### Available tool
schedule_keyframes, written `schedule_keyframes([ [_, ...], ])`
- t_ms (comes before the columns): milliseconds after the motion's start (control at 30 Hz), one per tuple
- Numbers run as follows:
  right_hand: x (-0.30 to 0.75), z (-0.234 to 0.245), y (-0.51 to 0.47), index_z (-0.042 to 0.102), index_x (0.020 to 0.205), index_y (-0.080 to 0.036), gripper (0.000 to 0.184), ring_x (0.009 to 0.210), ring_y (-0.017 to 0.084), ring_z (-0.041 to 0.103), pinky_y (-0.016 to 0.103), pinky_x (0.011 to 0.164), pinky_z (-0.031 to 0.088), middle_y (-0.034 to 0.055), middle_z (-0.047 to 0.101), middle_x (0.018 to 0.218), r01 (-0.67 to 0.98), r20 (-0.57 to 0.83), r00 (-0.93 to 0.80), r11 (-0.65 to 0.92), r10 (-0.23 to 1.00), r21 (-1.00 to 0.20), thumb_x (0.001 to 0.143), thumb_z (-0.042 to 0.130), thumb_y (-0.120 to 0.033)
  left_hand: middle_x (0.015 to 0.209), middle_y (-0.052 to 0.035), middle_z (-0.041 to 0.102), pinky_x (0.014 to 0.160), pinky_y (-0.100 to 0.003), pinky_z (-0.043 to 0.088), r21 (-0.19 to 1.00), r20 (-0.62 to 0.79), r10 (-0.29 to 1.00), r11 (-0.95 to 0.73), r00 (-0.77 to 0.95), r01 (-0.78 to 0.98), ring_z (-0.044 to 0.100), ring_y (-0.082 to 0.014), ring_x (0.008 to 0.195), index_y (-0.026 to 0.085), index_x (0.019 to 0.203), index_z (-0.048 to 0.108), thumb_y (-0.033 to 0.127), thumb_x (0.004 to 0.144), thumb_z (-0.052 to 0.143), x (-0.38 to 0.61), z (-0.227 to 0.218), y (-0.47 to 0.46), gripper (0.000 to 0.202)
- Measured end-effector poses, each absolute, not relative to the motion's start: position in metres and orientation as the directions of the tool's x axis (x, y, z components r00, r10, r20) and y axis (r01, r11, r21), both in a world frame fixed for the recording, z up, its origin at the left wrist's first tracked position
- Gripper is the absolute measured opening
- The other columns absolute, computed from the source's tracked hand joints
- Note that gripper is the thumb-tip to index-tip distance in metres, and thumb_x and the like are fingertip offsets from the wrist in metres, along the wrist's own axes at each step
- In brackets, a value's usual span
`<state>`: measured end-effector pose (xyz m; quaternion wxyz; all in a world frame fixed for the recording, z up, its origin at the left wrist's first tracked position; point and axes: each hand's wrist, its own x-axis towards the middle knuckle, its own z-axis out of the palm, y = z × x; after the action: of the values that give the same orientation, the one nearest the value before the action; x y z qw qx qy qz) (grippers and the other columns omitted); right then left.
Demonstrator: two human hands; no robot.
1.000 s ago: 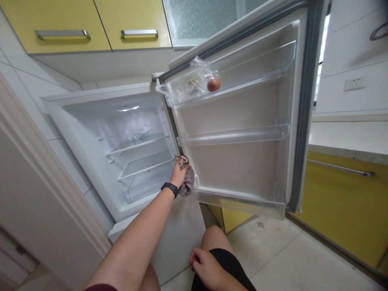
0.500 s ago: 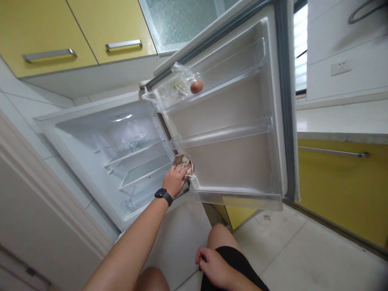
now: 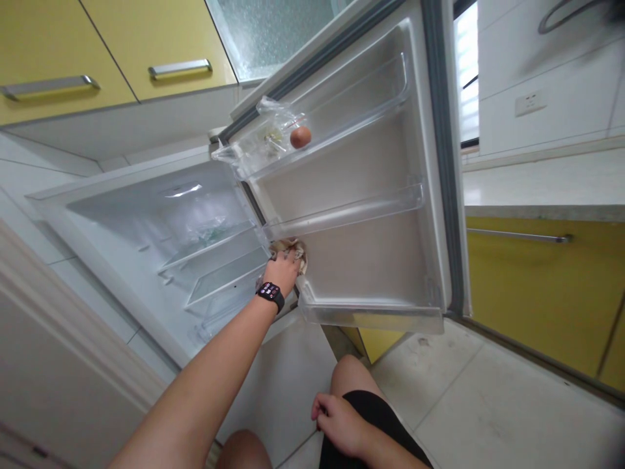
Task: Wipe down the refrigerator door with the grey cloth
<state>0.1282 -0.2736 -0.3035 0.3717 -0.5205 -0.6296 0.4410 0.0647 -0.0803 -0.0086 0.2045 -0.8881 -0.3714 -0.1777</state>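
Observation:
My left hand (image 3: 283, 269), with a black watch on its wrist, is closed on a crumpled beige cloth (image 3: 303, 259). It presses the cloth against the hinge-side edge of the open fridge door (image 3: 361, 260), between the middle and bottom door shelves. Part of the cloth lies hidden under the fingers. My right hand (image 3: 339, 420) rests on my thigh with its fingers curled; nothing shows in it.
A brown egg (image 3: 301, 137) and a clear plastic bag (image 3: 276, 127) sit on the top door shelf. Inside the fridge (image 3: 122, 215) are glass shelves, with a plastic bag (image 3: 209, 231) on the upper one. Yellow cabinets (image 3: 537, 280) flank the door, and a counter (image 3: 547, 179) is at right.
My left hand and the cloth have shifted slightly up along the door edge, and the wrist has turned so the watch face shows lit. The whole view has slid a little left.

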Motion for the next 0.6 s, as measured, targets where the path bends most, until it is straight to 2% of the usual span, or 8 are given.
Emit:
schedule_keyframes([
  [100,0.129,-0.303,-0.272,0.075,0.09,-0.02,0.033,0.077,0.016,0.066,0.025,0.069,0.042,0.0027,0.075,0.08,0.311,0.001,-0.171,0.055,0.985,-0.949,0.074,0.048,-0.009,0.126,-0.0206,0.062,0.089,-0.055,0.05,-0.281,0.385,0.642,-0.602,0.663,0.747,0.048,-0.0409,0.123,0.021,0.107,0.075,0.013,0.095,0.044,0.074,-0.023,-0.09,0.034],
  [200,0.129,-0.305,-0.272,0.075,0.09,-0.019,0.033,0.076,0.016,0.067,0.024,0.068,0.042,0.0025,0.076,0.08,0.289,0.007,-0.177,0.059,0.984,-0.955,0.073,0.049,-0.009,0.116,-0.0201,0.065,0.084,-0.051,0.055,-0.348,0.298,0.682,-0.574,0.668,0.741,0.051,-0.039,0.12,0.015,0.103,0.075,0.009,0.095,0.041,0.079,-0.035,-0.1,0.036],
  [333,0.124,-0.323,-0.267,0.076,0.091,-0.02,0.033,0.075,0.016,0.068,0.023,0.065,0.041,0.0025,0.077,0.079,0.297,0.019,-0.164,0.068,0.986,-0.952,0.074,0.05,-0.009,0.12,-0.0172,0.065,0.08,-0.045,0.056,-0.418,0.281,0.689,-0.539,0.668,0.731,0.053,-0.0346,0.115,0.017,0.111,0.073,0.009,0.096,0.039,0.075,-0.027,-0.106,0.039],
  [433,0.121,-0.342,-0.256,0.077,0.091,-0.02,0.033,0.074,0.016,0.069,0.022,0.064,0.042,0.0024,0.077,0.078,0.317,0.005,-0.163,0.057,0.987,-0.947,0.074,0.051,-0.009,0.134,-0.0175,0.059,0.079,-0.045,0.056,-0.437,0.382,0.683,-0.461,0.623,0.773,0.049,-0.0359,0.12,0.021,0.126,0.067,0.011,0.098,0.036,0.065,0.001,-0.104,0.043],
  [500,0.121,-0.347,-0.251,0.077,0.093,-0.02,0.034,0.072,0.016,0.069,0.022,0.065,0.043,0.0019,0.077,0.077,0.318,-0.016,-0.164,0.037,0.986,-0.947,0.073,0.052,-0.009,0.141,-0.019,0.054,0.078,-0.047,0.056,-0.425,0.461,0.68,-0.395,0.57,0.815,0.048,-0.038,0.12,0.023,0.14,0.057,0.014,0.1,0.032,0.058,0.023,-0.103,0.049],
  [600,0.123,-0.337,-0.256,0.077,0.094,-0.02,0.034,0.074,0.016,0.069,0.023,0.065,0.043,0.0022,0.077,0.079,0.307,-0.032,-0.146,0.015,0.989,-0.952,0.075,0.05,-0.01,0.141,-0.0185,0.054,0.079,-0.049,0.056,-0.411,0.493,0.687,-0.356,0.533,0.839,0.049,-0.039,0.118,0.025,0.146,0.052,0.019,0.1,0.033,0.049,0.041,-0.103,0.05],
])
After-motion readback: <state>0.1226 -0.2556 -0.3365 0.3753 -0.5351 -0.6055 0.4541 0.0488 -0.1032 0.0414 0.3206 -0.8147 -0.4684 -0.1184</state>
